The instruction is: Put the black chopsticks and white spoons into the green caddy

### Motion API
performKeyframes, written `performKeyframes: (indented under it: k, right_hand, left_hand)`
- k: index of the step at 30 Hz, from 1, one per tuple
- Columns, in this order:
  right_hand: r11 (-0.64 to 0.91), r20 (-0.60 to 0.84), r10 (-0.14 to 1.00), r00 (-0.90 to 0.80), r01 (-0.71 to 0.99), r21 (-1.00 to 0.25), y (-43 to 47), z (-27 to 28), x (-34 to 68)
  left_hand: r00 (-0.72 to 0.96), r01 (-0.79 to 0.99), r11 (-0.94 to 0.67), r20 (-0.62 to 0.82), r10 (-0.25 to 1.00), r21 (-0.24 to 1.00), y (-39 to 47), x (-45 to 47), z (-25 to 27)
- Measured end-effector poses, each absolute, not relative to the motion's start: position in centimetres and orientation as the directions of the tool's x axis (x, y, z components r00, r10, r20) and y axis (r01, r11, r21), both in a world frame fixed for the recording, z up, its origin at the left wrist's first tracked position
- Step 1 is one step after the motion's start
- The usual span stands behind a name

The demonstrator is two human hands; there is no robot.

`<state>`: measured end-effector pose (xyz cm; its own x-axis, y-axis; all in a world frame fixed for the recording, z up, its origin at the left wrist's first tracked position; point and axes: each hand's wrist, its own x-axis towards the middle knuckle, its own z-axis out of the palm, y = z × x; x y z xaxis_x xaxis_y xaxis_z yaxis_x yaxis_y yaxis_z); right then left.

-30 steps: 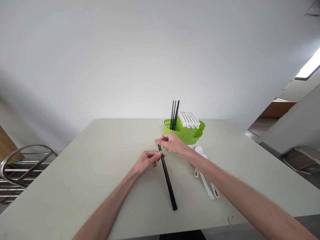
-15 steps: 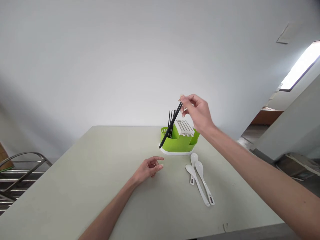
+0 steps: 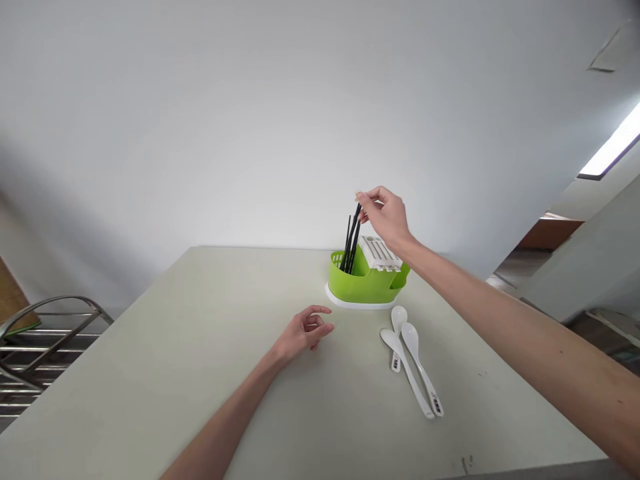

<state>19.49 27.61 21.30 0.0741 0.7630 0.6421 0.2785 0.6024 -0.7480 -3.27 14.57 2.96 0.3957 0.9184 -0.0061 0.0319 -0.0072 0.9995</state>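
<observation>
**Sticks standing in the green holder**

The right hand (image 3: 386, 215) is up in the air, over the green holder (image 3: 367, 281). Its grip is pinched shut on the tops of the black sticks (image 3: 352, 241). The thumb and fingers (image 3: 364, 198) hold them near the top end. The low ends of the sticks are down inside the left part of the holder. The sticks lean a little. I cannot tell how many of them the hand holds and how many just stand there.

The holder sits on the far side of the worktop (image 3: 165, 360), near the wall (image 3: 250, 120). It has a white base under it. A white rack (image 3: 380, 253) rests on its right part, just beside the sticks.

The left hand (image 3: 304, 330) rests on the worktop, nearer to the person and a bit left of the holder. Its fingers are curled loose and a little apart. It holds nothing.

Three white spoons (image 3: 411, 360) lie flat on the worktop, just in front of the holder and to the right. Their bowls point to the holder and their handles point to the person. They touch each other.

A metal rack (image 3: 40, 347) stands off the left edge of the worktop.
</observation>
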Motion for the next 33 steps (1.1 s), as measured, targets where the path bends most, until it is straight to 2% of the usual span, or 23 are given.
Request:
performKeyframes:
  k: [8,13,22,30,33]
  right_hand:
    - [0.446,0.493,0.869,0.052,0.351,-0.823,29.7,18.1,17.6]
    - [0.351,0.418,0.907,0.06,0.442,-0.825,30.2,17.9,16.9]
    - [0.382,0.482,0.876,-0.016,0.632,-0.674,31.0,17.9,17.6]
    - [0.346,0.449,0.893,-0.021,0.668,-0.659,31.4,18.3,18.6]
    - [0.372,0.501,0.865,-0.027,0.703,-0.606,30.7,19.0,19.1]
  left_hand:
    - [0.412,0.007,0.032,-0.032,0.91,0.999,14.6,-3.4,2.7]
    - [0.418,0.024,0.04,-0.047,0.907,0.999,14.7,-3.5,2.7]
    - [0.429,0.035,0.03,-0.042,0.902,0.999,14.8,-3.5,2.6]
    - [0.432,0.039,0.019,-0.034,0.901,0.999,15.0,-3.5,2.5]
    - [0.44,0.039,0.011,-0.027,0.898,0.999,15.1,-3.6,2.4]
